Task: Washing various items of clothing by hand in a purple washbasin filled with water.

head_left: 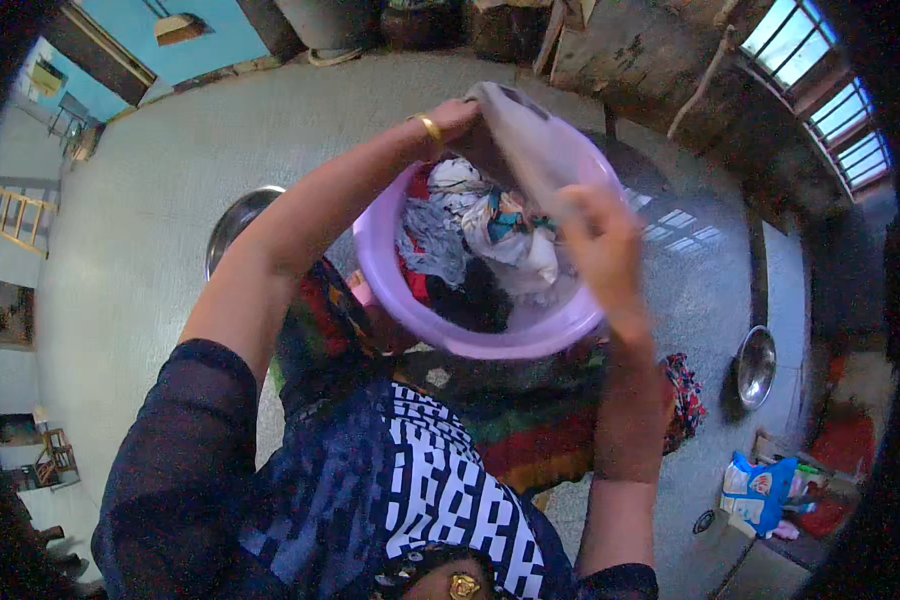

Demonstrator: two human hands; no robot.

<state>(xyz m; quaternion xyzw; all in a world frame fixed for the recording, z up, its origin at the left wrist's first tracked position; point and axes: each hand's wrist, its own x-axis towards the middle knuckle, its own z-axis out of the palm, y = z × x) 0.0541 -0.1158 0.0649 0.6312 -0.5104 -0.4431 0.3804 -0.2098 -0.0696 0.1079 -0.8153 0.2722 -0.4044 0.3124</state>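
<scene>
A lilac plastic tub [390, 292] stands before me. Inside it lie wet-looking clothes: a grey garment [431, 240], white patterned cloth [456, 180], a white-and-teal cloth [510, 225], a black piece [476, 296] and some red fabric. Above the tub's far side, a pale grey cloth [521, 139] with a dark patch is stretched between my hands. My left hand [457, 118], a gold-coloured bangle at its wrist, grips the upper end. Closer to me, my right hand [600, 225] holds the lower edge and is blurred. The cloth hides part of the tub's interior.
A metal basin [241, 221] sits left of the tub, partly behind my left arm. Another metal bowl [757, 367] is at the right. A blue-and-white bag [757, 491] stands at the lower right. Large containers [330, 26] line the far wall; a wooden ladder [19, 214] is at left.
</scene>
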